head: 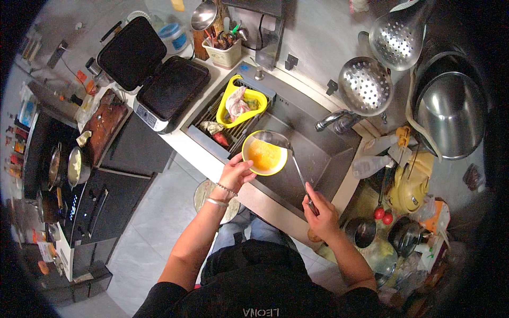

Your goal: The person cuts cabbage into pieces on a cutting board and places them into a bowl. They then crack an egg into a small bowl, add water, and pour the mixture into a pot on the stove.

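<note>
My left hand point(234, 175) grips a white bowl with a yellow rim point(284, 159) by its near left side, above the front edge of the sink. Orange-yellow liquid that looks like beaten egg point(262, 156) is in the bowl. My right hand point(323, 211) is closed around the handle of a long metal ladle point(299, 168). The ladle's head lies over the far side of the bowl; whether it touches the liquid, I cannot tell. Below both hands is the stainless steel sink point(282, 192).
A yellow strainer basket point(260, 96) holding a cloth sits on the sink's rack. The faucet point(334, 118) reaches in from the far right. An opened electric griddle point(171, 89) stands left on the counter. Pans point(79, 167) are on the stove. Bottles and pots crowd the right side.
</note>
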The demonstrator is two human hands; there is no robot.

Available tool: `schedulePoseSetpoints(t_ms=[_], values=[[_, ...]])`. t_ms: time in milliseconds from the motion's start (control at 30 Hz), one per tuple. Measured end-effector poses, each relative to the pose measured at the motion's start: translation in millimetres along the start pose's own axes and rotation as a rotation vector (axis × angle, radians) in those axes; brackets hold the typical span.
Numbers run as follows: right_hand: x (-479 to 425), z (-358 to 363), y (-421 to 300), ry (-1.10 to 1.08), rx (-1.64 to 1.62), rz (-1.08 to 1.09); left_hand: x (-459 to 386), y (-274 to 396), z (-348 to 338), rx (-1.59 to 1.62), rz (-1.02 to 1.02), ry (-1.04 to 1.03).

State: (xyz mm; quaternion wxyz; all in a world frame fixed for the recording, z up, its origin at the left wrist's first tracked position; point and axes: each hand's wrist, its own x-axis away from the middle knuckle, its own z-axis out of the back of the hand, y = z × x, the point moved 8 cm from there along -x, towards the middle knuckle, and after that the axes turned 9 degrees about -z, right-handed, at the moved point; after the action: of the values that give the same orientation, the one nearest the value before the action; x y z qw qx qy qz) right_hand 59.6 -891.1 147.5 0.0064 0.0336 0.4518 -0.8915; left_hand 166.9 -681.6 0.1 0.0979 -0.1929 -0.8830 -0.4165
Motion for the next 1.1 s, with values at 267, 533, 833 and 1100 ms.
schedulePoseSetpoints(t_ms=[267,533,833,1100], values=[[0.0,15.9,15.9,0.042,-0.047,0.013,-1.9,-3.8,-3.6,-0.058,0.021,0.029],[-60.1,116.3,66.3,0.395,0.176,-0.037,-18.6,-16.3,-13.4,-0.059,0.041,-0.005],[-122.4,180.7,84.1,0.673,0.669,0.053,-59.5,-55.6,-40.4,0.02,0.093,-0.059],[-136.0,193.8,99.4,0.732,0.799,0.134,-82.7,-71.2,-68.7,0.023,0.117,-0.126]])
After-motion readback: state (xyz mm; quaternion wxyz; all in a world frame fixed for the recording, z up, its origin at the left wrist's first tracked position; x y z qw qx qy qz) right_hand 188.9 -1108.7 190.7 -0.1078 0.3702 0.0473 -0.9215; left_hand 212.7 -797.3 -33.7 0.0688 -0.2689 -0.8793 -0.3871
